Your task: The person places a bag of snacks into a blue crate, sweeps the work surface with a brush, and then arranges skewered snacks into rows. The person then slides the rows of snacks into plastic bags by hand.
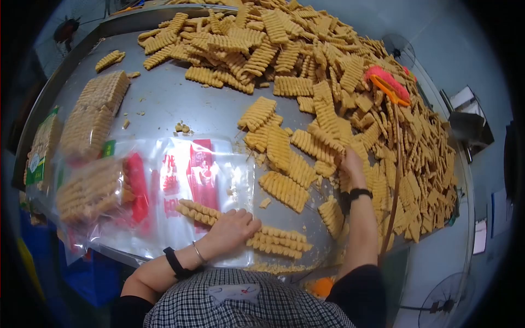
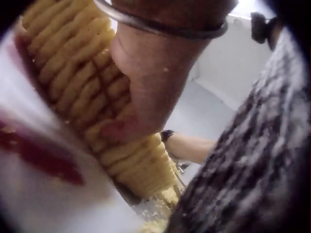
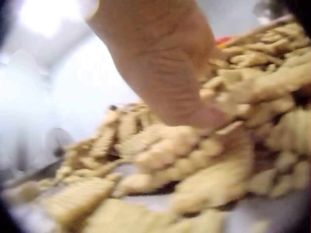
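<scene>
In the head view my left hand (image 1: pixel 232 232) lies across a stack of ridged, golden snack bars (image 1: pixel 279 240) near the front table edge, gripping it from above. Its thumb presses along the side of the stack (image 2: pixel 73 73) in the left wrist view. Under part of the stack lies a clear plastic bag with red print (image 1: pixel 178 180). My right hand (image 1: pixel 353 167) reaches to the near side of the large heap and pinches a ridged snack bar (image 1: pixel 326 138). In the blurred right wrist view, the right fingertips meet that bar (image 3: pixel 170 153) among others.
A big heap of snack bars (image 1: pixel 273 49) covers the back and right of the metal table (image 1: pixel 158 82). Filled clear packs (image 1: pixel 90 117) stand at the left, another pack (image 1: pixel 90 188) nearer. A red brush with an orange handle (image 1: pixel 388 87) rests on the heap.
</scene>
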A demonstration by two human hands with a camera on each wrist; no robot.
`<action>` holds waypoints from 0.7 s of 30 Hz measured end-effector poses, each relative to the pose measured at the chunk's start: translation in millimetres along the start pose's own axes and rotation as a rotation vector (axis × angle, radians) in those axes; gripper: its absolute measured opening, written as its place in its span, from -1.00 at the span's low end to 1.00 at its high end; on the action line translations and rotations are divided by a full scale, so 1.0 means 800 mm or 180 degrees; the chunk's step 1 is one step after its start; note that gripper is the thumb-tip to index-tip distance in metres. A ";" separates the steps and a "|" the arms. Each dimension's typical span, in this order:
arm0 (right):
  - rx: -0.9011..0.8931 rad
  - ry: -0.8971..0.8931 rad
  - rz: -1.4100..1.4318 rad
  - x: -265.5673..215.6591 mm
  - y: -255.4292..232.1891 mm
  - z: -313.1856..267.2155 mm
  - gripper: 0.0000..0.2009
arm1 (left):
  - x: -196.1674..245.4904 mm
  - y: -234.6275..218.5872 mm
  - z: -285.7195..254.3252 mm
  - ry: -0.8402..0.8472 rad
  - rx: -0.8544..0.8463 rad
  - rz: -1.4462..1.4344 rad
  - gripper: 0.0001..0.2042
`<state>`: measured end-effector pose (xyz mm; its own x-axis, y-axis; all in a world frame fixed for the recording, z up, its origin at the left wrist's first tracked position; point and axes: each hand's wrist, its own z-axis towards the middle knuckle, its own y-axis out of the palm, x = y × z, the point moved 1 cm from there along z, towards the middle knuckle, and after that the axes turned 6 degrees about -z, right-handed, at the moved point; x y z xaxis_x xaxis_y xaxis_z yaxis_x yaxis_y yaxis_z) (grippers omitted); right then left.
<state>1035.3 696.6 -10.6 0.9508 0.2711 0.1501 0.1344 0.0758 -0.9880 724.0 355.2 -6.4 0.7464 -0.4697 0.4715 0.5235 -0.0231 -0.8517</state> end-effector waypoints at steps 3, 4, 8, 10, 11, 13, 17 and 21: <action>0.0013 0.0441 0.0823 -0.038 -0.035 -0.008 -0.53 | 0.001 0.002 -0.004 0.0028 0.0004 -0.0014 -0.62; 0.0247 -0.0085 0.1611 -0.054 -0.038 -0.022 -0.55 | 0.003 -0.003 -0.002 0.0039 -0.0034 -0.0069 -0.62; -0.0630 -0.0975 0.2575 -0.183 -0.083 -0.106 -0.57 | 0.003 -0.004 0.003 0.0112 -0.0292 0.0000 -0.66; -0.0755 -0.1441 0.2769 -0.230 -0.060 -0.138 -0.57 | 0.001 -0.002 0.005 0.0244 -0.0618 0.0040 -0.69; -0.0831 -0.1870 0.2916 -0.251 -0.053 -0.153 -0.56 | 0.001 -0.005 0.003 0.0209 -0.0619 0.0067 -0.69; -0.2999 -0.1944 0.3474 -0.279 -0.046 -0.171 -0.55 | 0.003 -0.017 0.002 0.0881 0.0181 0.0528 -0.69; -0.3097 -0.1640 0.2972 -0.308 -0.065 -0.135 -0.50 | 0.009 -0.008 -0.013 0.0468 -0.0377 0.0064 -0.75; -0.0262 -0.1317 0.1443 -0.311 -0.106 -0.076 -0.44 | 0.007 -0.005 -0.004 0.0307 -0.0311 -0.0123 -0.72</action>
<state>804.1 564.4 33.3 0.7335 0.6098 -0.3001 -0.2207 -0.2039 -0.9538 725.0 349.5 -1.1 0.6809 -0.5494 0.4843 0.5052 -0.1264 -0.8537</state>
